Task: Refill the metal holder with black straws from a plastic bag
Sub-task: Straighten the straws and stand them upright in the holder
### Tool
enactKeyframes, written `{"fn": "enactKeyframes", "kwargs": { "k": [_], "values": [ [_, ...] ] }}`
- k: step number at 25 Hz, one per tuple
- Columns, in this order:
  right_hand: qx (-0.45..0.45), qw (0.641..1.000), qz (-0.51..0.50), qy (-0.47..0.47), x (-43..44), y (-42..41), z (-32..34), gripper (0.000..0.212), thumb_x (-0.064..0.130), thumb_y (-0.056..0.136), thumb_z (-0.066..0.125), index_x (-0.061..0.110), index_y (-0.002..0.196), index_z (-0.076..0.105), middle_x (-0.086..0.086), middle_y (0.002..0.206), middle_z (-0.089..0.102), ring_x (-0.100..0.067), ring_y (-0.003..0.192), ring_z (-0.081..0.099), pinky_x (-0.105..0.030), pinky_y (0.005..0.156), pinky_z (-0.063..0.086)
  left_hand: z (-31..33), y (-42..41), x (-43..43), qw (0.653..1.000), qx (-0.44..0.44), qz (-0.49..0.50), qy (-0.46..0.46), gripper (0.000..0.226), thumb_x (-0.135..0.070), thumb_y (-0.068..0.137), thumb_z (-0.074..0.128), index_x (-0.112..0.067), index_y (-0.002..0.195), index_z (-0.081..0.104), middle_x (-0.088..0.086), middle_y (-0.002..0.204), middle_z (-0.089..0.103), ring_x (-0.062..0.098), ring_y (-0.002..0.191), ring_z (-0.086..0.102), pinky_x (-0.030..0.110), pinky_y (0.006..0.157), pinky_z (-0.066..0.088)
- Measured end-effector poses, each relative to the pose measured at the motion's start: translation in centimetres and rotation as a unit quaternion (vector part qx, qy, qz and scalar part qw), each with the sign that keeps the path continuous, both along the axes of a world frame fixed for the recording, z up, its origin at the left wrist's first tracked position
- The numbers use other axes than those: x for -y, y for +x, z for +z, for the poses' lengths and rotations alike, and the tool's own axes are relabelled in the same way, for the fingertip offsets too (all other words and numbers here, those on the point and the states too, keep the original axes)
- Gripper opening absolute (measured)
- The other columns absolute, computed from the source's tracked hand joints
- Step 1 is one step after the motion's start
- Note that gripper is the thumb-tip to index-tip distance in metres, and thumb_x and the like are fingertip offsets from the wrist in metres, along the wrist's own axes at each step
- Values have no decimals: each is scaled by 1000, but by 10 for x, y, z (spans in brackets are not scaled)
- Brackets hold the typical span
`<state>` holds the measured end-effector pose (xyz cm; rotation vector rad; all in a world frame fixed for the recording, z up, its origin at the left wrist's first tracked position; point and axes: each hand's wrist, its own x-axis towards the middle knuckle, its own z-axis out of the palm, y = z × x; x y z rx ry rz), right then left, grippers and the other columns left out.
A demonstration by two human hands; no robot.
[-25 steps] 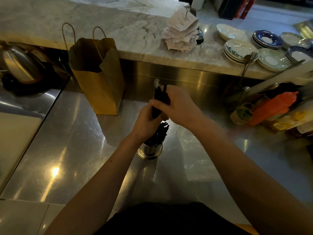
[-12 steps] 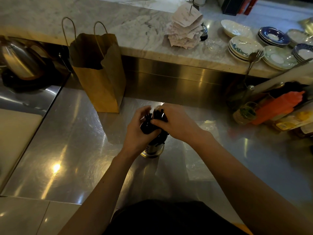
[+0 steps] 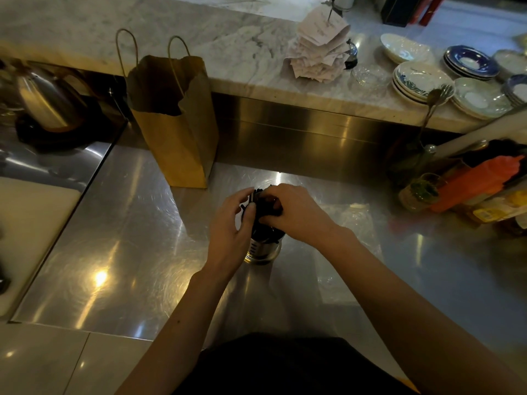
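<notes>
Left hand (image 3: 231,226) and right hand (image 3: 296,212) curl fingers round the black straws (image 3: 263,206) standing in the metal holder (image 3: 262,250); they look light and bendy (slippery too); best squeeze the bunch softly near its top.

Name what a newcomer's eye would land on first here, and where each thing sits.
The left hand and right hand meet mid-counter, gripping black straws in a metal holder. A brown paper bag stands behind, to the left; stacked plates sit on the marble ledge, far right.
</notes>
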<state>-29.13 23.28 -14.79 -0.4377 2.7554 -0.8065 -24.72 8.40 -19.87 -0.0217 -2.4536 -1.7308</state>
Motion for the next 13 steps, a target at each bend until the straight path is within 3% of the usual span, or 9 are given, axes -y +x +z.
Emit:
{"fn": "enactKeyframes", "kwargs": {
  "k": [2,4,6,8,10,13],
  "values": [
    [-6,994,-45,-95,-9,5,9,49,15,83,70,16,130,55,-3,119,61,-13,99,60,-20,86,50,-3,-1,-2,997,-29,-9,-65,41,-32,99,46,-15,136,52,3,138,55,13,129,49,37,110,42],
    [-72,983,-88,-142,-18,11,12,49,19,89,65,18,135,49,0,130,55,-6,110,54,-13,94,42,-8,-1,-2,991,-47,-32,-120,51,-41,98,44,-17,143,42,7,151,43,16,139,38,28,116,31],
    [-98,984,-79,-123,-22,16,7,53,33,95,55,21,143,37,2,148,40,-5,131,38,-12,104,26,-16,-2,0,980,-52,-73,-179,58,-48,99,37,-22,150,29,8,159,28,20,147,25,32,119,23],
    [-47,997,-26,-47,-23,20,-6,62,46,98,41,22,151,20,3,161,16,-8,145,16,-20,113,17,-23,-5,2,966,-24,-112,-231,60,-50,101,28,-23,154,19,6,164,16,21,150,14,43,121,22],
    [24,1000,15,7,-26,24,-22,65,47,99,35,21,153,10,3,163,5,-12,148,10,-32,119,18,-23,-8,2,962,15,-143,-231,58,-49,103,26,-26,155,13,2,165,9,17,149,16,44,119,29],
    [68,992,-27,-100,-29,28,-36,72,52,95,40,28,153,6,5,162,10,-13,146,20,-33,117,24,-14,-6,5,974,42,-185,-124,66,-57,96,36,-37,153,8,-4,165,0,-9,141,13,15,110,29]
  ]
}}
